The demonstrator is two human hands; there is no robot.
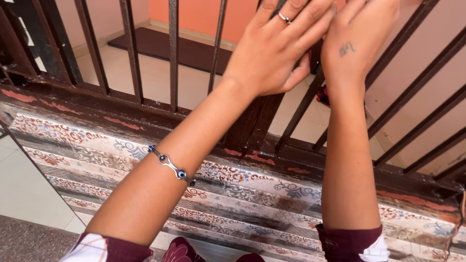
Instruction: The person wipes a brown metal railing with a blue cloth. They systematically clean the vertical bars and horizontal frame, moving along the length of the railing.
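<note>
both hands are reaching up toward twelve o'clock against the dark metal railing point(173, 53). the left hand point(274, 51), wearing a ring point(285, 19), is lying flat with fingers released, overlapping the right hand point(357, 41) at one o'clock; whether the right is gripping a bar, i cannot tell. a beaded bracelet point(171, 165) is circling the left wrist above the patterned tile ledge point(242, 194).

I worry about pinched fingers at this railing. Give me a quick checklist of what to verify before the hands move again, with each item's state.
1. Left hand in view: ok, raised flat against the bars, ring on a finger.
2. Right hand in view: not ok, fingertips cut off by the frame's top.
3. Either hand gripping something: cannot tell; a dark and red item shows behind the right wrist, partly hidden.
4. Fingers between bars: cannot tell.
5. Bracelet free of the railing: ok, on the left forearm, above the tiled ledge.
</note>
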